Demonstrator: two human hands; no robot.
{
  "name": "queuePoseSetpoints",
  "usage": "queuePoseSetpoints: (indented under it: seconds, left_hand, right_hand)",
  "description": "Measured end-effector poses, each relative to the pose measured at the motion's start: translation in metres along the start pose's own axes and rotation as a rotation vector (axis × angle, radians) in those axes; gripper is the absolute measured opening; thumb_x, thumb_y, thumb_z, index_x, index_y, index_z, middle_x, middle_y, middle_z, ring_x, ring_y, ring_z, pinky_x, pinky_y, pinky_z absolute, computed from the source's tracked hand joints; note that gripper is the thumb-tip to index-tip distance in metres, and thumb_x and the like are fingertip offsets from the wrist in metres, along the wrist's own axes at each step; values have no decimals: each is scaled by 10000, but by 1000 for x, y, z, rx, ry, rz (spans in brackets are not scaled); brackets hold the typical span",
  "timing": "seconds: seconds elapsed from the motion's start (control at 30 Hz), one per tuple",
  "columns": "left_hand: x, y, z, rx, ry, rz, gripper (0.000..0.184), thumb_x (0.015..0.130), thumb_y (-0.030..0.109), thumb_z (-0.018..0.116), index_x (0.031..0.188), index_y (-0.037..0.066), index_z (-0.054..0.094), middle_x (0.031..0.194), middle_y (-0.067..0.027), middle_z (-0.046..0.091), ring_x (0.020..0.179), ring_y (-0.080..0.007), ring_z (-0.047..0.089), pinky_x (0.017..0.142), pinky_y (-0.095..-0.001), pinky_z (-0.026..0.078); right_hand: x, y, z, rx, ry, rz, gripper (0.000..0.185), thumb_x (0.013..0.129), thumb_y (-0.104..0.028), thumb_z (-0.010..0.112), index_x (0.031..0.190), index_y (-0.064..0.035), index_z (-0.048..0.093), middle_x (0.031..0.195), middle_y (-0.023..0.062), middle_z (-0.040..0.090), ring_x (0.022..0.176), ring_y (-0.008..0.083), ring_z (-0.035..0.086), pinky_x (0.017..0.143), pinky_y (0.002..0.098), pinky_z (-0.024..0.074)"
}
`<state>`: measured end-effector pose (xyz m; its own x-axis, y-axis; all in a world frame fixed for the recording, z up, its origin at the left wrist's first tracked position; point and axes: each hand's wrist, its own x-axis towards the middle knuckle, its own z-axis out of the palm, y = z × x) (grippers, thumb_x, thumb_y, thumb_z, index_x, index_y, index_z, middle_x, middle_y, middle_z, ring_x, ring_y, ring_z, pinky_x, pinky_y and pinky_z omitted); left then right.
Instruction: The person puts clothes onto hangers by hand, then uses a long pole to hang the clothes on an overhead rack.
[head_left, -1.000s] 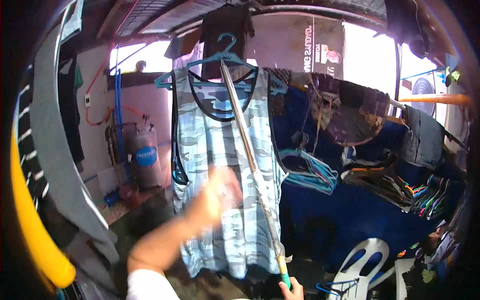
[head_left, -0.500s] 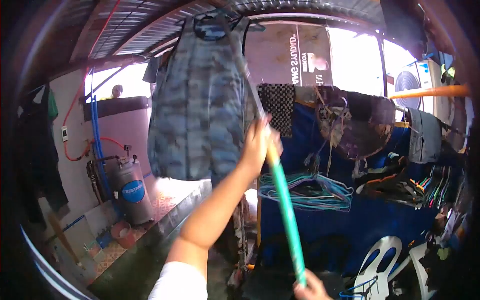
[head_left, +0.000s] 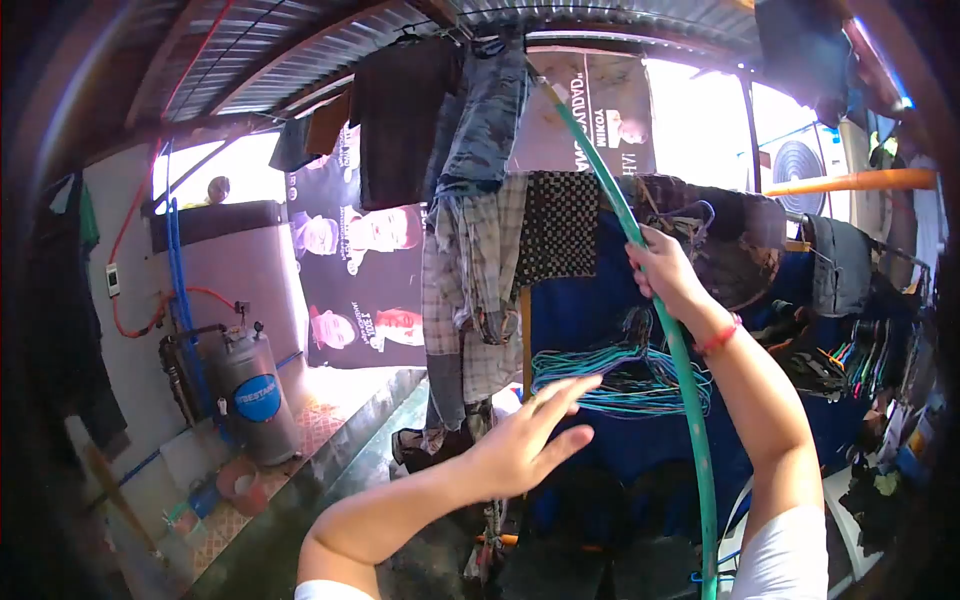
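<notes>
My right hand is wrapped round a long green pole, which slants up to the left toward the roof. My left hand is off the pole, to its left, with thumb and fingers apart and nothing in it. The camouflage tank top hangs high near the roof, left of the pole's upper end, now seen narrow and from the side. Dark clothing hangs just left of it. Whether the pole's tip touches anything is too small to tell.
Plaid clothes and a checkered cloth hang in the middle. Behind my left hand is a bunch of hangers. A metal tank stands at left, near a reddish bucket. An orange pole juts in at right.
The tank top has risen to the roof, turned sideways and come off the pole. My left hand has let go of the pole. My right hand now grips it higher up.
</notes>
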<state>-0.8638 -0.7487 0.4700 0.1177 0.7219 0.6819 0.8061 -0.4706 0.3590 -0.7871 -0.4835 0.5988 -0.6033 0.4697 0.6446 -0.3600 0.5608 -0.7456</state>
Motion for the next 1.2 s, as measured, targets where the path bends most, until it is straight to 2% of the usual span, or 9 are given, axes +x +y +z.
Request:
queuePoseSetpoints:
  seconds: [0.1, 0.2, 0.27, 0.33, 0.43, 0.77, 1.03, 1.1, 1.2]
  left_hand:
    - [-33, 8, -6, -17, -15, -98, 586, 994, 385, 477, 1438, 34, 324, 1380, -180, 423, 1113, -268, 561, 965, -382, 442]
    - [-60, 0, -12, -10, 21, -164, 564, 994, 362, 487, 1430, 37, 338, 1358, -169, 434, 1111, -253, 563, 952, -376, 453]
    - [-76, -9, -16, -18, 71, -197, 529, 1001, 338, 482, 1422, 45, 351, 1343, -164, 453, 1094, -246, 581, 940, -369, 464]
    - [-88, -10, -23, -69, 95, -264, 521, 1005, 343, 468, 1419, 47, 355, 1338, -167, 466, 1087, -247, 591, 934, -369, 469]
    - [-107, -14, -26, -80, 110, -331, 522, 1013, 360, 437, 1422, 50, 340, 1328, -173, 496, 1062, -249, 620, 917, -373, 480]
    - [-135, -27, -17, -204, 0, -432, 498, 1020, 316, 435, 1437, 71, 314, 1303, -162, 519, 1024, -225, 636, 898, -351, 482]
    - [-143, -37, 4, -331, -95, -508, 548, 1012, 422, 416, 1444, 98, 323, 1274, -180, 535, 1101, -248, 604, 963, -380, 456]
    - [-141, -43, 9, -349, -118, -516, 556, 1009, 436, 416, 1446, 106, 324, 1284, -181, 533, 1112, -253, 598, 970, -382, 450]
    - [-138, -49, 17, -339, -145, -492, 525, 1017, 384, 412, 1450, 102, 321, 1296, -146, 523, 1049, -217, 607, 926, -359, 468]
  right_hand:
    - [44, 9, 12, -112, 14, -34, 234, 922, -127, 581, 1126, -15, 554, 652, 13, 460, 491, 64, 437, 375, 246, 341]
    - [85, 14, 27, -314, 93, -105, 248, 893, -139, 616, 1074, 26, 576, 672, 111, 573, 550, 174, 575, 456, 340, 440]
    - [110, 27, 39, -493, 205, -290, 257, 871, -145, 628, 1043, 41, 585, 755, 189, 621, 669, 287, 634, 578, 400, 481]
    - [114, 15, 50, -573, 242, -269, 272, 842, -160, 641, 1009, 48, 592, 871, 274, 644, 878, 446, 631, 776, 463, 491]
    - [136, 11, 64, -719, 313, -450, 270, 841, -171, 646, 1008, 36, 597, 875, 278, 641, 871, 433, 639, 756, 465, 496]
    - [148, -2, 104, -1037, 323, -275, 398, 839, -116, 565, 1198, 37, 485, 941, 244, 673, 894, 415, 662, 779, 501, 530]
    - [135, 12, 33, -1018, 445, -363, 279, 858, -151, 548, 1117, -46, 560, 925, 255, 662, 888, 433, 646, 771, 516, 517]
    - [131, 16, 15, -1064, 465, -432, 420, 867, -169, 543, 1271, -62, 501, 927, 254, 662, 890, 425, 648, 756, 509, 518]
    - [128, 9, 2, -1141, 479, -360, 408, 879, -151, 500, 1272, -45, 501, 922, 254, 662, 888, 423, 649, 748, 508, 520]
